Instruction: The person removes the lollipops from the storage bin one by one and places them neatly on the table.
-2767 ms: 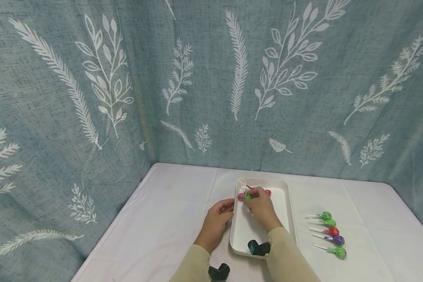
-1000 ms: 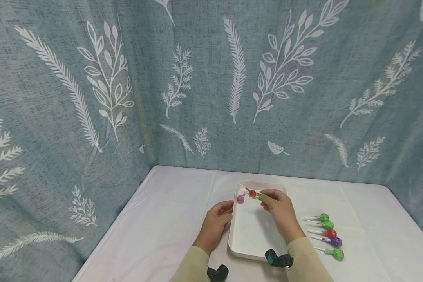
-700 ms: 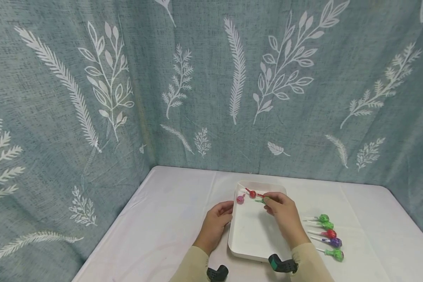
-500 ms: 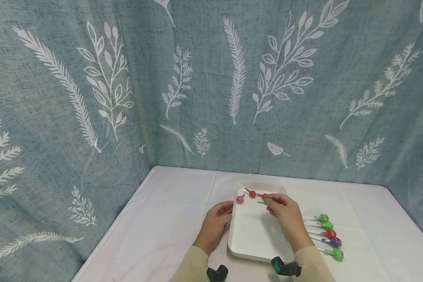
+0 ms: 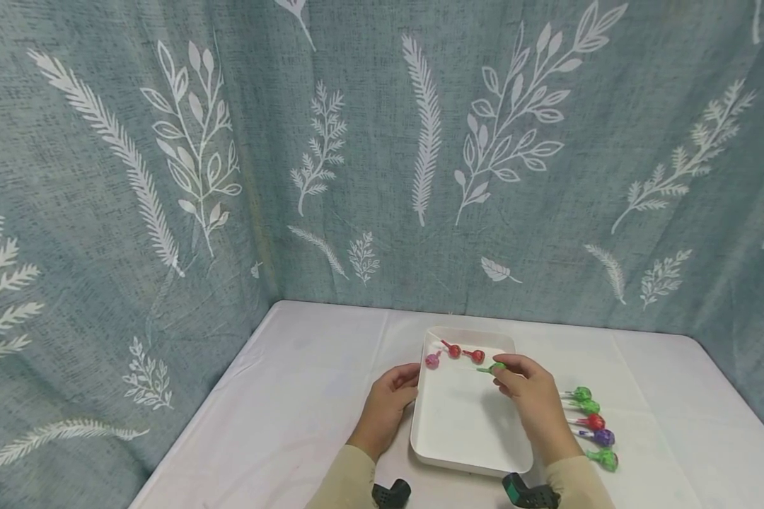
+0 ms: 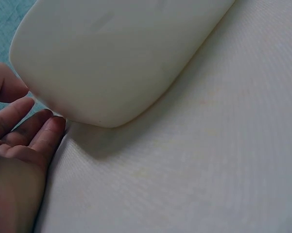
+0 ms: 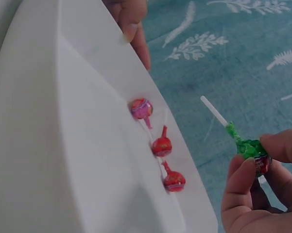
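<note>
Between the thumb and fingers of my right hand [image 5: 537, 392] is a green-wrapped lollipop [image 7: 252, 148], pinched by its candy end. Its white stick points up and left in the right wrist view, above the white tray [image 5: 471, 417]. Inside the tray, at its far left end, lie a pink lollipop [image 5: 432, 361] and two red lollipops, one [image 5: 453, 350] beside the other [image 5: 477, 356]. My left hand [image 5: 385, 406] rests at the tray's left side; in the left wrist view its fingertips [image 6: 51, 128] touch the outer wall.
Right of the tray, several lollipops lie in a column on the white cloth: green ones [image 5: 587, 406], a red one [image 5: 595, 422] and a purple one [image 5: 603, 437]. A patterned blue-green curtain [image 5: 382, 177] hangs behind the table.
My right hand has carried the green lollipop from the tray's far left corner rightward and slightly nearer, uncovering the red lollipops. The left hand has stayed at the tray's side.
</note>
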### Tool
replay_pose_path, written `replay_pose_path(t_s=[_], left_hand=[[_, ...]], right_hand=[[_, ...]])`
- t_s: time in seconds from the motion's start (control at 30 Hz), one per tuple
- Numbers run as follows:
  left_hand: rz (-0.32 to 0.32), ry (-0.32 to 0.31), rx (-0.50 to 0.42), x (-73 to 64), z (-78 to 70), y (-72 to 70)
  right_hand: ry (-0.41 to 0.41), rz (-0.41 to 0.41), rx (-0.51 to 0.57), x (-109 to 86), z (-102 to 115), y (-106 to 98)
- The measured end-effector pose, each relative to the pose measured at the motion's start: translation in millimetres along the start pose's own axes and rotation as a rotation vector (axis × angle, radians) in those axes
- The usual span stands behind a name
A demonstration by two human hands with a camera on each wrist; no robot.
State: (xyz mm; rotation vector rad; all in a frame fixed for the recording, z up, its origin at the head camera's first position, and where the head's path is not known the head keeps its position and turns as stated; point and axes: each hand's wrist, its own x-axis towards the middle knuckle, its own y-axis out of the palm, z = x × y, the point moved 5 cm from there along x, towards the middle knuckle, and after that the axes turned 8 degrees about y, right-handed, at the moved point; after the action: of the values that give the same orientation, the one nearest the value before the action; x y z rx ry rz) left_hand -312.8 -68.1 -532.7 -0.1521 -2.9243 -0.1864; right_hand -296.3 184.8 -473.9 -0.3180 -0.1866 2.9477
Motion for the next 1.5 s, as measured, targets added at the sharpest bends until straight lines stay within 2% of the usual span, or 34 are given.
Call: replay_pose_path(t_s=[0.3,0.63,0.9,1.5], left_hand=[[-0.008,-0.014,0.023,1.4,3.9,-0.9],[-0.004,-0.01,0.013,1.4,4.6,-0.6],[-0.007,-0.012,0.016,1.2,5.0,-1.4],[-0.006,-0.018,0.009,2.9,6.6,-2.2]], right_hand=[[0.005,-0.004,-0.001,-4.3,-2,-9],[-0.018,-0.013,-0.065,-9.7,-4,-19],[0.006,-0.034,-0.106,-15.9,-9,-33],[0.021,-0.012,-0.091,-30.6,-20,-65]])
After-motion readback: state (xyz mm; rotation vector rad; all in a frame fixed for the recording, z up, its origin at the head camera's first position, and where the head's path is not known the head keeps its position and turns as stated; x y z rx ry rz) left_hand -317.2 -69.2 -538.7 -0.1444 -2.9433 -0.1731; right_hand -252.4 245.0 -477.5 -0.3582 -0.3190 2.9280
